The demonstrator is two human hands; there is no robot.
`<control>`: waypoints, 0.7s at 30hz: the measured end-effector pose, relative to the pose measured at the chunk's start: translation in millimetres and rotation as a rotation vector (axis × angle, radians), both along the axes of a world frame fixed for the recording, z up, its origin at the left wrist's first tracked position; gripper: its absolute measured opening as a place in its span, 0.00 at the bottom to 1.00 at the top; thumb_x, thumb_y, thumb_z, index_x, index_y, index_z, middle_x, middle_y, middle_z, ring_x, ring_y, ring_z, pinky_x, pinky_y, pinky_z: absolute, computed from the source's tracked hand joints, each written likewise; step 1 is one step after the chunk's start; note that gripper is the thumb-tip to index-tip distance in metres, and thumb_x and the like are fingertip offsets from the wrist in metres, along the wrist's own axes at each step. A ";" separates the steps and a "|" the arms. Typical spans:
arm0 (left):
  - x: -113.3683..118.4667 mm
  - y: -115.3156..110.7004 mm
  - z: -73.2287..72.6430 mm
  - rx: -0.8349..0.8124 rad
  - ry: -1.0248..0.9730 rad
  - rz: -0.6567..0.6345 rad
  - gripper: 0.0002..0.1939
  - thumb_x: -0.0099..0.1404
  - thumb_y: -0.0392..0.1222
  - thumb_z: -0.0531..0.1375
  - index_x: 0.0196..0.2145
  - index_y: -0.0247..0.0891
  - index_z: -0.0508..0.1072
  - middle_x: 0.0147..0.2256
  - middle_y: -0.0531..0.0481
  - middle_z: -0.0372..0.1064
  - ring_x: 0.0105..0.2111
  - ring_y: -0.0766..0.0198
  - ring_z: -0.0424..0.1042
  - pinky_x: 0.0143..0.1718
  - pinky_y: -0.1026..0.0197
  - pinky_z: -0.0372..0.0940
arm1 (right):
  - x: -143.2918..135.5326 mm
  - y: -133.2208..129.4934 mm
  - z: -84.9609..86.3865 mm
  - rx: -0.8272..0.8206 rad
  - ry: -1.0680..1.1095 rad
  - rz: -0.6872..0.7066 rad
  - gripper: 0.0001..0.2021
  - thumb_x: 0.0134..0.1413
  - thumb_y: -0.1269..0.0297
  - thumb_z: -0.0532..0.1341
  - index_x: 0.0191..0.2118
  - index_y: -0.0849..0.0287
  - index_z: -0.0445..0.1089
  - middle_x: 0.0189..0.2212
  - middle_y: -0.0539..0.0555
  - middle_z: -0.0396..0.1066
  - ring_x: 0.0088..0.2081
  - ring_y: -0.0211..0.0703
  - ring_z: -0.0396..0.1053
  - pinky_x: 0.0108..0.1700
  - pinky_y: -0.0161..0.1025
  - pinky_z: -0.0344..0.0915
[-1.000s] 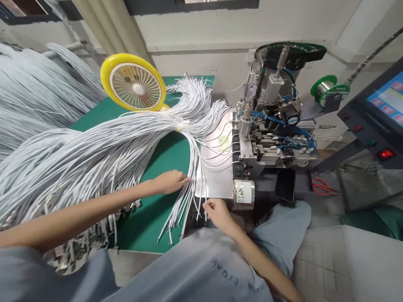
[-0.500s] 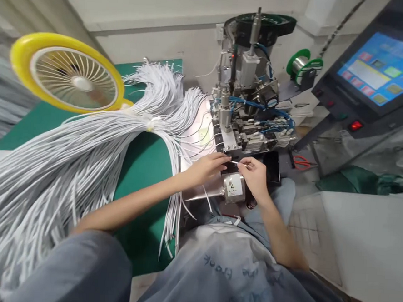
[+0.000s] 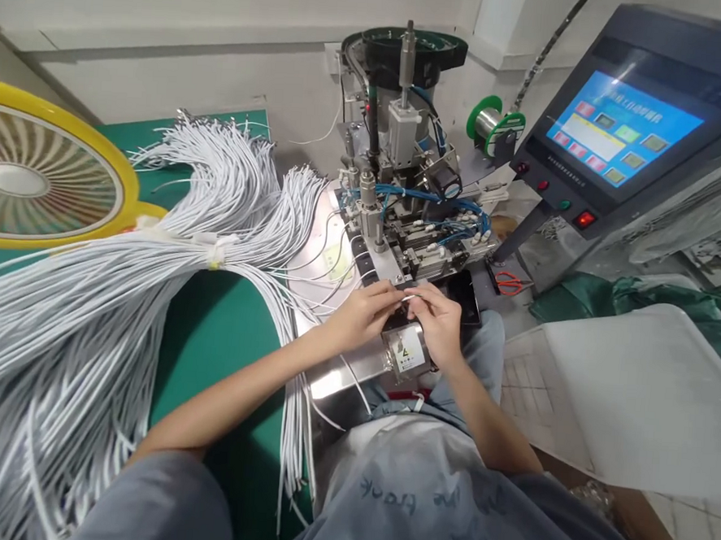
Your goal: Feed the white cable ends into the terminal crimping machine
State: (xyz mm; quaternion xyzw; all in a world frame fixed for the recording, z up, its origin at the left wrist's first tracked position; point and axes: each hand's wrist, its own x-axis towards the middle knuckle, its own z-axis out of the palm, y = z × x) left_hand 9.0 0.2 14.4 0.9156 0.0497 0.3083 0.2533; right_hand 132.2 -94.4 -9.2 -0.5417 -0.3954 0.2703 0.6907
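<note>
Both hands meet at the front edge of a bench machine [image 3: 394,215] with metal cylinders and blue air tubes. My left hand [image 3: 367,313] pinches a thin white cable [image 3: 408,297] between thumb and fingers. Close against it, my right hand [image 3: 439,324] is closed on the same cable near its end; the exact tip is hidden by the fingers. Under the hands sits a metal cylinder with a white label [image 3: 408,349]. A large tied bundle of white cables [image 3: 215,253] lies to the left, some strands running toward the machine.
A yellow fan [image 3: 121,190] stands at far left on the green mat [image 3: 221,351]. Right of the machine are a solder wire spool [image 3: 487,124], a touchscreen panel [image 3: 625,131] and red-handled pliers [image 3: 509,284]. A pale tray [image 3: 634,393] lies at lower right.
My hands have come closer together, so less of the cable shows between them. The whole view has turned slightly right, shifting the bench leftward in the picture.
</note>
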 end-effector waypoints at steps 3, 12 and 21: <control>-1.4 -0.3 -0.5 0.000 0.022 0.037 0.11 0.67 0.36 0.50 0.37 0.32 0.72 0.27 0.48 0.65 0.26 0.69 0.64 0.27 0.67 0.62 | 0.4 -0.6 4.2 -0.066 -0.186 -0.112 0.08 0.51 0.63 0.60 0.32 0.60 0.75 0.26 0.52 0.69 0.27 0.36 0.64 0.27 0.35 0.62; -4.1 -0.1 0.3 0.011 0.012 0.034 0.11 0.65 0.36 0.53 0.34 0.32 0.75 0.23 0.50 0.65 0.23 0.70 0.64 0.23 0.68 0.59 | 12.8 -1.5 10.0 -0.157 -0.202 0.020 0.07 0.45 0.63 0.62 0.24 0.61 0.74 0.17 0.47 0.60 0.21 0.34 0.57 0.26 0.35 0.59; -4.2 -4.2 -3.7 0.059 -0.040 0.069 0.11 0.66 0.36 0.52 0.32 0.33 0.74 0.22 0.50 0.65 0.22 0.71 0.64 0.22 0.69 0.58 | -14.1 -3.5 1.0 -0.103 -0.223 -0.230 0.10 0.50 0.61 0.59 0.26 0.61 0.74 0.16 0.47 0.55 0.20 0.34 0.52 0.23 0.35 0.55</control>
